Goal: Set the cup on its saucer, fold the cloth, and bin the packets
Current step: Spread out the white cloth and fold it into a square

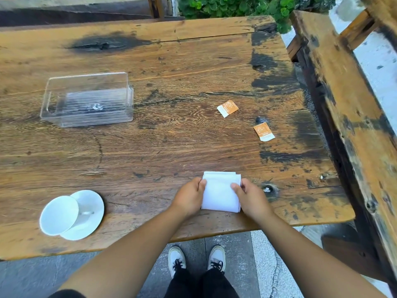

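Observation:
A white cloth [220, 191] lies folded into a small rectangle near the table's front edge. My left hand [190, 196] grips its left side and my right hand [249, 195] grips its right side, thumbs on top. A white cup [59, 215] stands on a white saucer [91, 208] at the front left, its handle pointing right. Two orange-and-white packets lie on the wood to the right: one packet [227, 108] farther back, the other packet [263, 131] nearer the right edge. A clear plastic bin [87, 100] sits at the left, with nothing in it.
The worn wooden table [171, 147] ends at a front edge just below the cloth. A wooden bench [348, 100] runs along the right side. Green plants [236, 7] grow beyond the far edge. My shoes [196, 260] show under the table.

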Available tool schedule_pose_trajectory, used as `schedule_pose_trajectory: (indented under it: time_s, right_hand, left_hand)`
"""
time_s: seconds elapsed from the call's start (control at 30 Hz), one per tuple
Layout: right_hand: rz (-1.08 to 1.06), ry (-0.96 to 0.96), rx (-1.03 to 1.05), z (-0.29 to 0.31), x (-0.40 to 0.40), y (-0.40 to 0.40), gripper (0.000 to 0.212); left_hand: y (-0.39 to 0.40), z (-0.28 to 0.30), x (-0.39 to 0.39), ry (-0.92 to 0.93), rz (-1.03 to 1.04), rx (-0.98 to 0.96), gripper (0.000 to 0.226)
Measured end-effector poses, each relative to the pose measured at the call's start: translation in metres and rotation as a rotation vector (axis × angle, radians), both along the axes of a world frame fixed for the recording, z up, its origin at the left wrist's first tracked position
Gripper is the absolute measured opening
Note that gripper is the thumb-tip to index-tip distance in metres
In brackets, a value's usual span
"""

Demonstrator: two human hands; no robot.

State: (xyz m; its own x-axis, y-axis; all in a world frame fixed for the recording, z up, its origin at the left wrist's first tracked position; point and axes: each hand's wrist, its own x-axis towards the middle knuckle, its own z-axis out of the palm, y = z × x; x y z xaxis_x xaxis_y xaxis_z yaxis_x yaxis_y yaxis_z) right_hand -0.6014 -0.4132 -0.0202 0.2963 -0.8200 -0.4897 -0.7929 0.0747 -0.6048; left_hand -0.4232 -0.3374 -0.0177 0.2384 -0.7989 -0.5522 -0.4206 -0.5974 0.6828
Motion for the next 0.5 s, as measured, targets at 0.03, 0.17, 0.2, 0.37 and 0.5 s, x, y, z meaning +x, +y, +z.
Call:
schedule_pose_trajectory:
  time_s: [0.03, 0.17, 0.2, 0.37, 0.5]
  right_hand:
    - [0.009, 0.052, -0.014, 0.000, 0.004, -0.002, 0.026]
    - [0.052, 0.231, -0.082, -0.003, 0.016, -0.008, 0.032]
    - [0.058, 0.266, -0.096, -0.004, 0.017, -0.009, 0.034]
    - [0.075, 0.402, -0.184, -0.009, 0.021, -0.008, 0.039]
    - [0.127, 0.508, -0.300, -0.009, 0.020, -0.003, 0.036]
  left_hand:
    - [-0.003, -0.002, 0.000, -0.044, -0.010, 0.014, 0.036]
    - [-0.015, -0.009, 0.000, -0.201, -0.040, 0.074, 0.038]
    - [-0.018, -0.011, -0.001, -0.235, -0.051, 0.088, 0.038]
    - [-0.028, -0.018, -0.005, -0.353, -0.081, 0.150, 0.036]
    - [-0.033, -0.018, -0.010, -0.431, -0.076, 0.176, 0.040]
